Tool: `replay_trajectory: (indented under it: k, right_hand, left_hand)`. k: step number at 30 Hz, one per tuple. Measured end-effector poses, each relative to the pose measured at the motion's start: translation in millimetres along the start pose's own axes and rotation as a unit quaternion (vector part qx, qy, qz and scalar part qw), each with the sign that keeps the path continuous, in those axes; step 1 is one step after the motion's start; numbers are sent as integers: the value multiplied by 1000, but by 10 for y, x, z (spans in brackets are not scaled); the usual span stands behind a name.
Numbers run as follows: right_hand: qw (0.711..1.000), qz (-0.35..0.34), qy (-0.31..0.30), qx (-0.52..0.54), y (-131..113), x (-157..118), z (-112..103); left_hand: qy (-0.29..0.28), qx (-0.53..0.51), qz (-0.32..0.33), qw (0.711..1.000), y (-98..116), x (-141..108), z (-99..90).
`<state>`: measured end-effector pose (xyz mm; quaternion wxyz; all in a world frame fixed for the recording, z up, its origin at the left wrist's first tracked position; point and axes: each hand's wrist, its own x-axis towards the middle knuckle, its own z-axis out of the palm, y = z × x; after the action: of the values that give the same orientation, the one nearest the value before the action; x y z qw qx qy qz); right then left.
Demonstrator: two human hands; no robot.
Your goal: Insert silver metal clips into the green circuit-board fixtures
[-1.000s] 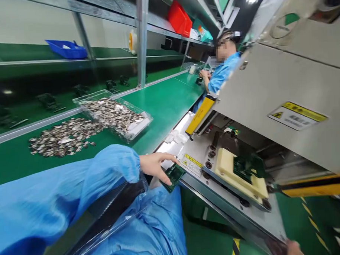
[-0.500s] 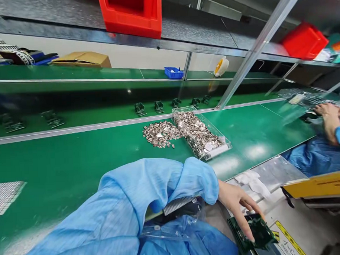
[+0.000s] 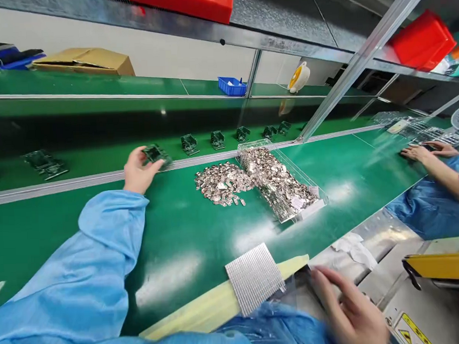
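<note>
My left hand (image 3: 138, 170) pinches a small green circuit board (image 3: 156, 154) between thumb and fingers, at the back of the bench by the metal strip. The board is slightly blurred. At the bottom right, my right hand (image 3: 349, 306) has its thumb and index finger closed around a thin dark thing (image 3: 307, 273) that I cannot make out. To its left, a ribbed silvery sheet (image 3: 256, 279) lies across a pale yellow strip (image 3: 204, 308) on the bench's front edge. A pile of small metal pieces (image 3: 223, 183) spreads beside a clear tray (image 3: 304, 214) full of similar pieces.
Several green boards (image 3: 189, 144) stand in a row along the back ledge. Above are a blue bin (image 3: 232, 85), a cardboard box (image 3: 84, 61) and a tape roll (image 3: 299, 77). A slanted metal post (image 3: 364, 62) rises at right, near a co-worker's hands (image 3: 420, 153).
My left hand has swung from the lower right to the back left of the bench, carrying a circuit board. My right hand has come into view. The view has shifted slightly.
</note>
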<state>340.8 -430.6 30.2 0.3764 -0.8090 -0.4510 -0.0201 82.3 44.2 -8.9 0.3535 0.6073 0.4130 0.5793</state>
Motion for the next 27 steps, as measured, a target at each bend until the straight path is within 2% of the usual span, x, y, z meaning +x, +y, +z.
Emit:
replay_trajectory:
  k: [2,4,7,10,12,14,17,19,20,23,25,27]
  right_hand:
    - [996,-24,-78,42,-199,436,387]
    - [991,-14,-126,47,-359,872,782]
    - [987,1,-161,-14,-469,1366,1268]
    - [985,-13,-159,-63,-442,1606,1536]
    - [982,-26,-170,-77,-369,1658,1602]
    - [979,-32,-184,-79,-271,1674,1611]
    - [975,-19,-211,-62,-138,1719,1600]
    - [971,-12,-230,-63,-113,1765,1597]
    - [968,-12,-240,-65,-127,1782,1588]
    - [965,-5,-255,-52,-226,1762,1485]
    - [971,13,-237,-10,-279,1671,1336]
    - [977,30,-208,47,-281,1520,1139]
  left_hand:
    - [42,48,-11,998,-327,253,-160]
    - [26,99,-6,995,-499,427,-208]
    - [-43,176,-4,983,-535,569,-153]
    - [-87,210,1,974,-457,611,-102]
    - [-76,224,17,971,-389,607,-156]
    - [-26,258,43,965,-319,603,-317]
    - [144,342,57,927,-240,621,-748]
    - [244,377,19,893,-223,652,-1094]
    - [271,377,-17,885,-227,672,-1256]
    - [300,342,-121,882,-263,756,-1588]
    - [302,322,-147,885,-269,804,-1640]
    - [295,316,-137,891,-230,792,-1566]
